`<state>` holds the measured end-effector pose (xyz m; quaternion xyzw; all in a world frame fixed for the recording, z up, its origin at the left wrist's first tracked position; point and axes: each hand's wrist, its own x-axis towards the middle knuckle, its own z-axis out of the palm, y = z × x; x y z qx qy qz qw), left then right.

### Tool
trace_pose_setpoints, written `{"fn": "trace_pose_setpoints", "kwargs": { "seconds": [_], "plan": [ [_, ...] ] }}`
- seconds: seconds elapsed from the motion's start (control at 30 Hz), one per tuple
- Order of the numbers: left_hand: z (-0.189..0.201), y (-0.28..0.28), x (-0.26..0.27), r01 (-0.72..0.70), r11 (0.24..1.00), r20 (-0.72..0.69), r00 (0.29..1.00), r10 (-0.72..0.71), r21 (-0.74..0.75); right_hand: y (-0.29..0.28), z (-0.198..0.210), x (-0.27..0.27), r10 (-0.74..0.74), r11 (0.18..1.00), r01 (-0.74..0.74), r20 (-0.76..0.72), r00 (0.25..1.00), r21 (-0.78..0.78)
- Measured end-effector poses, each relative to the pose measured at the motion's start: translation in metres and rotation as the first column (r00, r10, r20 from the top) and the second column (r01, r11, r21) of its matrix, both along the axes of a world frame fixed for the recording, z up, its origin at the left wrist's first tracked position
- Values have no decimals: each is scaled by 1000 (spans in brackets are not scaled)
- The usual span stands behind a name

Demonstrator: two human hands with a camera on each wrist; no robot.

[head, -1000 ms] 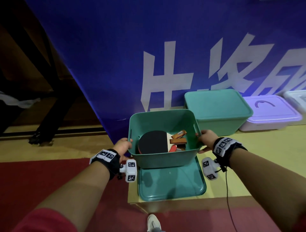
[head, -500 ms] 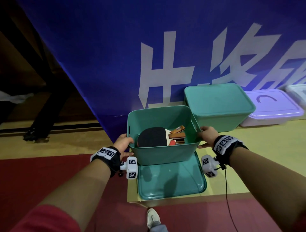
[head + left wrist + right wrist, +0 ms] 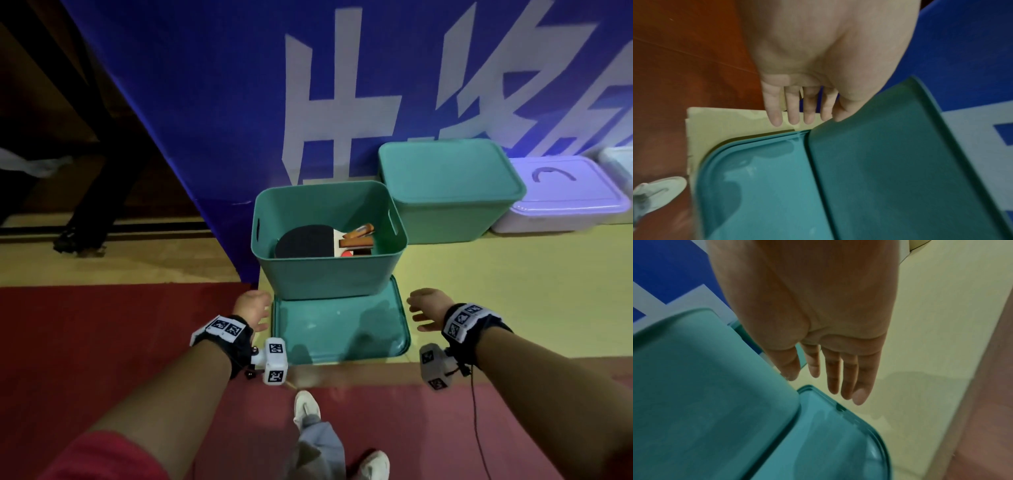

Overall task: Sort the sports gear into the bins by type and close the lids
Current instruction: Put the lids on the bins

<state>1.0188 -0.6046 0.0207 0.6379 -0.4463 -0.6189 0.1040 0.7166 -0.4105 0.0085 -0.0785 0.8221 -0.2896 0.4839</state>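
Observation:
An open teal bin (image 3: 325,274) stands on the yellow mat, with its back edge on its own teal lid (image 3: 339,329), which lies flat in front of it. Inside lie table-tennis paddles (image 3: 308,241), one black-faced, with orange handles (image 3: 358,236). My left hand (image 3: 251,306) hovers left of the lid with straight fingers (image 3: 793,112), holding nothing. On the lid's right side my right hand (image 3: 424,306) hangs the same way, its fingers (image 3: 846,378) straight over the lid's corner (image 3: 838,407). Both hands are off the bin (image 3: 890,162).
Behind the open bin stands a second teal bin (image 3: 448,181) with its lid on, then a lilac lidded box (image 3: 561,195) and a white one at the right edge. A blue banner (image 3: 239,85) backs them. My shoes (image 3: 306,407) stand on the red floor.
Both hands let go of the open bin's side rims and dropped back toward me, beside the lid. The bin now sits set down farther back.

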Motion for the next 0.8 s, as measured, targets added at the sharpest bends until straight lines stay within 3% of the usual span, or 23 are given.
{"fn": "trace_pose_setpoints", "kwargs": {
  "seconds": [0.13,0.27,0.37,0.47,0.63,0.8],
  "plan": [
    [-39,30,10,59,997,91,994,-63,44,13,-32,12,88,990,-90,18,996,113],
    [-62,54,12,51,993,87,994,-61,107,23,-62,25,105,985,-108,31,994,135],
    [-70,65,8,95,994,130,986,-101,47,25,-69,29,88,987,-87,1,996,133],
    [-76,65,1,157,986,251,958,-141,-47,26,-69,29,99,986,-97,-8,995,134],
    [-80,69,9,223,972,474,865,-163,-73,28,-63,25,7,999,-8,19,1000,51],
    [-87,72,14,216,975,332,925,-186,-55,32,-50,22,3,1000,-3,-6,1000,-11]
  ]
}}
